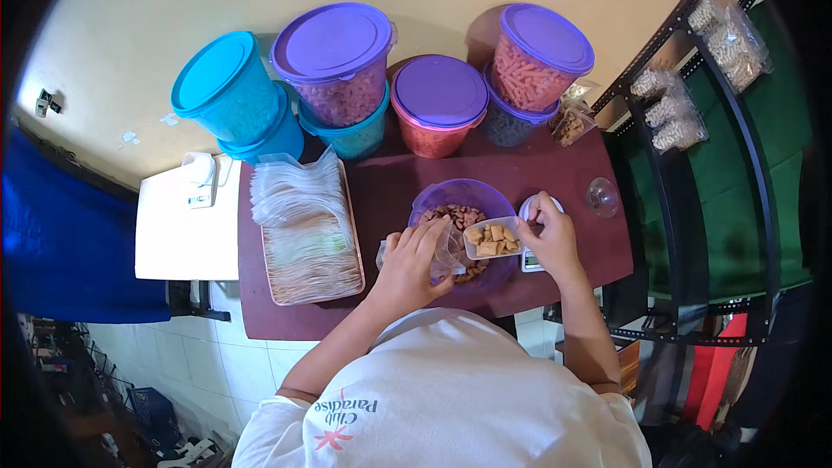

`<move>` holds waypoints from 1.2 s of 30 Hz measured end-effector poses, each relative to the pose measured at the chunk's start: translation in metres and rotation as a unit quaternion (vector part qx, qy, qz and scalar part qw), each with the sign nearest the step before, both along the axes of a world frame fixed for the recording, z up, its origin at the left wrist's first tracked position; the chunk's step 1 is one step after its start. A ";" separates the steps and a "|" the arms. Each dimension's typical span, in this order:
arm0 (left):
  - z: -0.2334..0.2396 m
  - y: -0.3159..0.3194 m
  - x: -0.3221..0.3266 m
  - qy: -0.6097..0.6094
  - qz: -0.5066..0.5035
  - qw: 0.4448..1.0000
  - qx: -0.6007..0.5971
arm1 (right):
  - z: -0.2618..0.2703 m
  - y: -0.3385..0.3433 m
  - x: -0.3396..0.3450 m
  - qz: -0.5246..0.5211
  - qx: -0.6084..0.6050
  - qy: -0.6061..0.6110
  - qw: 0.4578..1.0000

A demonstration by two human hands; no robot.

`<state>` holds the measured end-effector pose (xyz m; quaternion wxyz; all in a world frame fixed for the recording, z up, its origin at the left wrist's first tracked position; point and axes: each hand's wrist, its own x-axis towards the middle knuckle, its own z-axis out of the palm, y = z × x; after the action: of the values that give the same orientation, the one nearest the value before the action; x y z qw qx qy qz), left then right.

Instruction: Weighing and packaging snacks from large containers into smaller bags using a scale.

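My left hand [409, 263] holds a clear plastic bag [448, 250] with its mouth spread, above a round purple tub [497, 192]. Inside the tub lie many small brown snack pieces [458, 214]. Between thumb and fingers, my right hand [552, 234] grips a small translucent plastic scoop cup [494, 253]. Tan pillow-shaped snack pieces [491, 240] sit in that cup, whose edge is close to the bag's mouth. A white digital scale [532, 263] is partly hidden under my right hand. How much the bag contains is hard to make out.
Left of the tub, a tray [359, 273] holds stacked flat plastic bags [309, 234]. Lidded snack tubs, including a purple-lidded one [442, 91], line the table's back. A clear bowl [602, 197] is at right, near a black metal shelf rack [663, 208]. A white side table [185, 234] adjoins the left.
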<state>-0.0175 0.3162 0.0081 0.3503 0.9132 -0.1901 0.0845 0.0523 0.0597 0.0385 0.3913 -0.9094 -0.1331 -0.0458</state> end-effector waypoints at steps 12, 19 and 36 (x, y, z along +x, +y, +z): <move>0.000 -0.002 0.000 0.001 -0.001 1.000 -0.005 | 0.002 -0.002 0.001 0.006 -0.012 -0.015 1.000; 0.000 -0.001 -0.001 0.006 -0.004 1.000 -0.005 | 0.002 -0.002 0.002 0.004 -0.023 -0.027 0.999; -0.001 -0.003 -0.002 0.001 -0.003 1.000 -0.016 | 0.006 -0.004 0.001 0.003 -0.024 -0.026 0.999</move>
<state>-0.0196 0.3130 0.0073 0.3650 0.9071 -0.1913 0.0856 0.0535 0.0558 0.0441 0.3663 -0.9166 -0.1467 -0.0648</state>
